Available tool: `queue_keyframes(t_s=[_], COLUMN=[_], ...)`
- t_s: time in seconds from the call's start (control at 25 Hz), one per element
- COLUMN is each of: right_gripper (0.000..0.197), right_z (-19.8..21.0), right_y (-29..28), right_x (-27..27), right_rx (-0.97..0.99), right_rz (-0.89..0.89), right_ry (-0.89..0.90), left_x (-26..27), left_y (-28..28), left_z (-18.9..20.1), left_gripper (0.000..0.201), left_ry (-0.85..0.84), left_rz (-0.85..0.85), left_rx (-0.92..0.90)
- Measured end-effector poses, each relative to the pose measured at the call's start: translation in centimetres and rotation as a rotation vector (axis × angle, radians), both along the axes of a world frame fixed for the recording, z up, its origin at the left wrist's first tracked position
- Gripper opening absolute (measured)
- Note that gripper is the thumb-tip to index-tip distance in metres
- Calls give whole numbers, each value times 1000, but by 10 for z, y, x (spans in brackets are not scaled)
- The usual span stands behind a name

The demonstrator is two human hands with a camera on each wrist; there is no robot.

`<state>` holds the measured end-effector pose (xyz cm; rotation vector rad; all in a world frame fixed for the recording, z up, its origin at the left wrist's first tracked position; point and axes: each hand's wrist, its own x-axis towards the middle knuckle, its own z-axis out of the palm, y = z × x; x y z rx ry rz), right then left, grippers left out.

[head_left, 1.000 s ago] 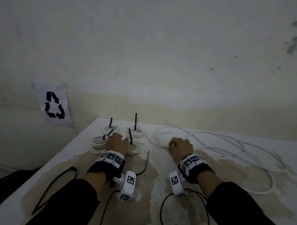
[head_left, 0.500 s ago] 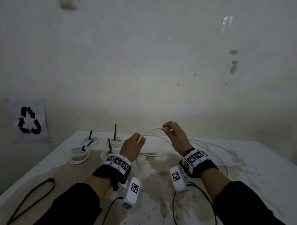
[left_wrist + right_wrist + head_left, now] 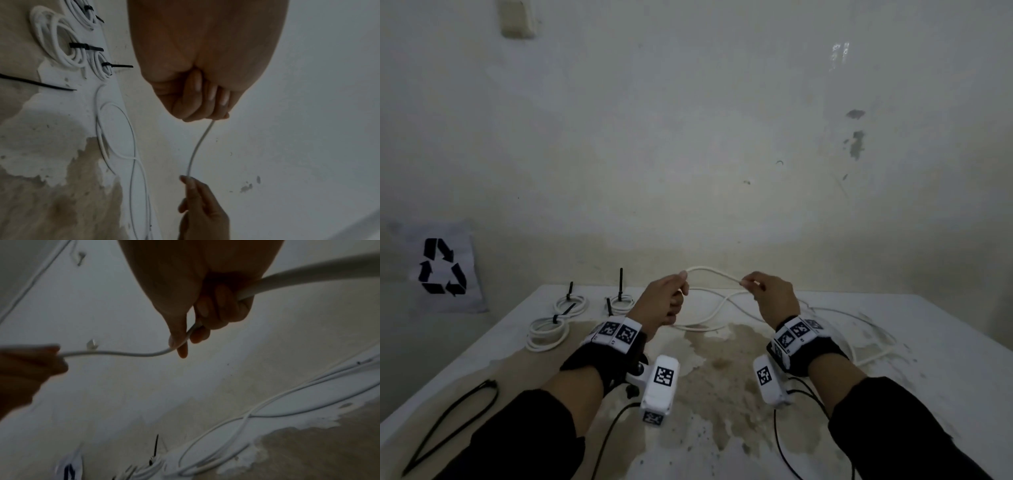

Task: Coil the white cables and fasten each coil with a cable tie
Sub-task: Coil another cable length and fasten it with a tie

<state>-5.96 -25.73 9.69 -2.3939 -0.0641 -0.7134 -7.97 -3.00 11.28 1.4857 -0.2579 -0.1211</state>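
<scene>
A loose white cable [image 3: 708, 271] arches in the air between my two hands above the table [image 3: 945, 342]. My left hand [image 3: 678, 291] grips it in a fist, and the cable [image 3: 195, 149] runs out from under the curled fingers [image 3: 205, 104]. My right hand [image 3: 753, 286] pinches it between thumb and forefinger, and in the right wrist view the cable [image 3: 123, 353] passes on through the curled fingers [image 3: 213, 311]. The rest of the cable lies in slack loops [image 3: 869, 349] on the table. A loose black cable tie [image 3: 41, 84] lies near the tied coils.
Three white coils fastened with black ties lie at the back left: one [image 3: 548, 334], one [image 3: 570, 303] and one [image 3: 621, 301]. A black cord loop [image 3: 448, 421] lies by the left table edge. A wall stands right behind the table, with a recycling sign [image 3: 440, 267] on the left.
Both hands have risen off the table with the white cable and moved apart, so a length now arches between them. The head view has tilted up and to the right.
</scene>
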Motion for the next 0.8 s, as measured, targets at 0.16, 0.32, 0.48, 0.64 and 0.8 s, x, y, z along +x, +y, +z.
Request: queue_keyframes(t_s=[0.16,0.32,0.48,0.64,0.8], right_gripper=[28,40,22,24,33], right_z=[-16,-19,-18,-19,-12], right_y=[21,40,23,12,17], right_x=[-7,-24,-29,-36,-39], right_rx=[-296,-319,-101,-512,-754], right_rz=[77,247,207,102,209], right_ry=[202,183,95,5,-101], left_x=[-4,7,15,18,17], left_y=[-6,-3,21,26,16], left_z=[17,33,34,23,11], left_gripper=[35,33,31,30,27], left_ry=[118,18,-10,-16,-116], left_rz=[4,152,256,234,118], left_rx=[-344,-592,-656,-554,-311])
